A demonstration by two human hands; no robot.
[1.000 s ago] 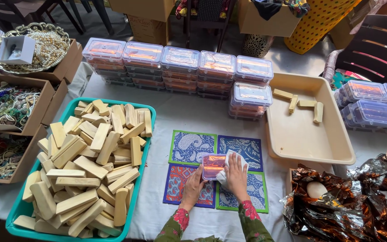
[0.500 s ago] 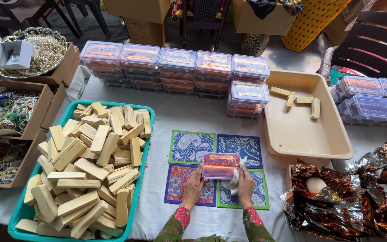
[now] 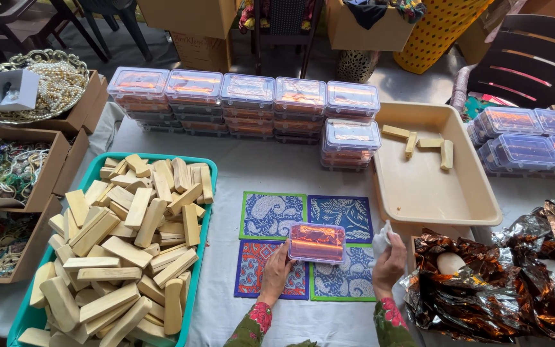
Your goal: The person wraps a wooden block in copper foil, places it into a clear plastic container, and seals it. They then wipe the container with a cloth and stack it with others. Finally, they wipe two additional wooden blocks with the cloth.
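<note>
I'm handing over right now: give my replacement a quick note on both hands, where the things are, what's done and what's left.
Left hand rests against the left edge of a small clear lidded box with orange contents, lying on the four patterned mats.
Right hand holds a bit of white cloth just right of the box, not touching it.
Done: lidded boxes sit stacked in a back row and at far right.
Left: the teal tub is heaped with wooden blocks; the beige tray holds four.
</note>
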